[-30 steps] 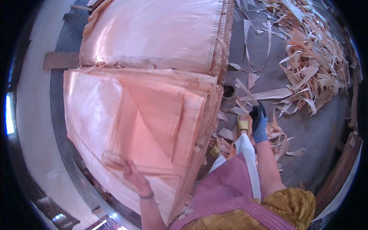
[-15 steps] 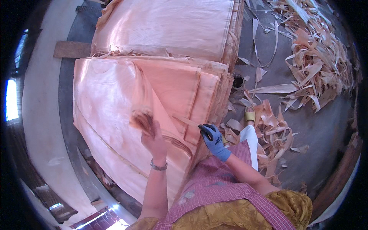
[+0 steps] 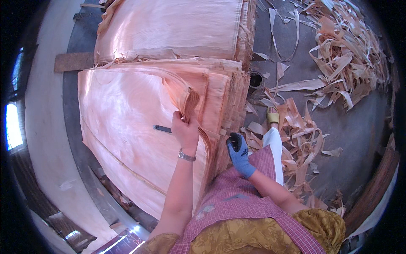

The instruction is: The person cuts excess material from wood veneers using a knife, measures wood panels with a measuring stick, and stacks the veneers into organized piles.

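Observation:
My bare left hand (image 3: 185,129), a watch on its wrist, is closed round the bunched edge of several thin wood veneer sheets (image 3: 191,103), bending them up off the stack. Just left of that hand, a dark flat tool (image 3: 162,128) shows over the top sheet; whether it lies there or is held cannot be told. Beside the stack's right edge is my right hand (image 3: 240,154), in a blue glove with dark fingertips. Its fingers are curled, and what they hold, if anything, is hidden.
Another veneer stack (image 3: 169,29) adjoins at the far side. Torn veneer strips (image 3: 347,59) are heaped on the dark floor at right, with more scraps (image 3: 302,148) around my sandalled foot (image 3: 272,115). A dark round container (image 3: 256,79) stands by the stack.
My left hand has moved right and up with the sheet edges, folding them further right. The thin strip by my right hand no longer shows. The dark tool has come into sight.

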